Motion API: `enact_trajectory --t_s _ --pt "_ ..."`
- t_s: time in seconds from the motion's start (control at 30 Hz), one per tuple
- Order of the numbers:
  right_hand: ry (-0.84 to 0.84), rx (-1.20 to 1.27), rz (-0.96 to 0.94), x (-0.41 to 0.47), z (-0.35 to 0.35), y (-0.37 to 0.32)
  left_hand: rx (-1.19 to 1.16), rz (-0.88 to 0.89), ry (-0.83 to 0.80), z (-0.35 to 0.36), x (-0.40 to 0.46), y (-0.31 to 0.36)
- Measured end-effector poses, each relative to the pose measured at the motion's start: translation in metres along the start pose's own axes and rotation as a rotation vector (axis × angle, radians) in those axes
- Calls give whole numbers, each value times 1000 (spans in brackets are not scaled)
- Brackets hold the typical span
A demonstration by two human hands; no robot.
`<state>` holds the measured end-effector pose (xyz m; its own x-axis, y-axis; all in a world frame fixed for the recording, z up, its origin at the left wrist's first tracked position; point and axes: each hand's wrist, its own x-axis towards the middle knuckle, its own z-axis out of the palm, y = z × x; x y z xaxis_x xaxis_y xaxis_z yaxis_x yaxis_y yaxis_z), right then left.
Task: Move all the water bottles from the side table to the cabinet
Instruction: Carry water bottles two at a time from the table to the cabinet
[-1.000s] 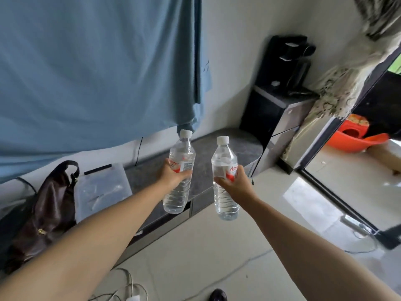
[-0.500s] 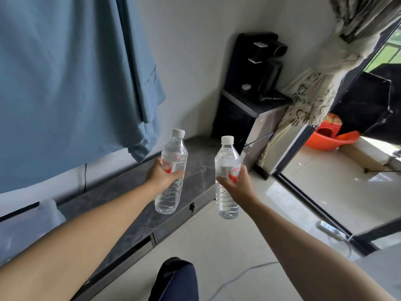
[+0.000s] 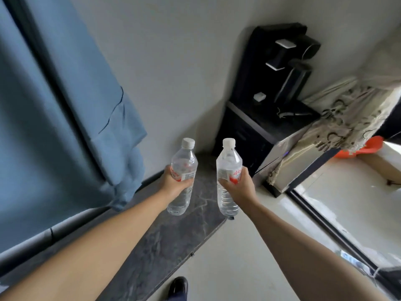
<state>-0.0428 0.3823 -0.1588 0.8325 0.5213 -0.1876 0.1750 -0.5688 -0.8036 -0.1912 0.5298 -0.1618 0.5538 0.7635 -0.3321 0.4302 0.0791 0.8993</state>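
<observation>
Head view: left hand (image 3: 173,183) and right hand (image 3: 238,187) each grip an upright bottle above the dark cabinet top (image 3: 156,240); left nearer.

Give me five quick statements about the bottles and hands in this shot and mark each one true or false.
1. Each hand holds a bottle. True: the left hand grips the left bottle, the right hand the right bottle.
2. Both bottles are uncapped. False: both have white caps on.
3. The bottles stand on the dark marble top. False: they are held in the air above it.
4. Both bottles are roughly upright. True.
5. The blue curtain hangs to the right of the bottles. False: it hangs to their left.
</observation>
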Motion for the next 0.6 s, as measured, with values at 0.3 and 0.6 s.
enact_trajectory --t_s 0.3,0.6 --pt "-4 104 12 163 37 15 -101 -65 56 63 154 -23" --pt "-64 237 11 344 143 104 -246 -48 217 152 327 -104"
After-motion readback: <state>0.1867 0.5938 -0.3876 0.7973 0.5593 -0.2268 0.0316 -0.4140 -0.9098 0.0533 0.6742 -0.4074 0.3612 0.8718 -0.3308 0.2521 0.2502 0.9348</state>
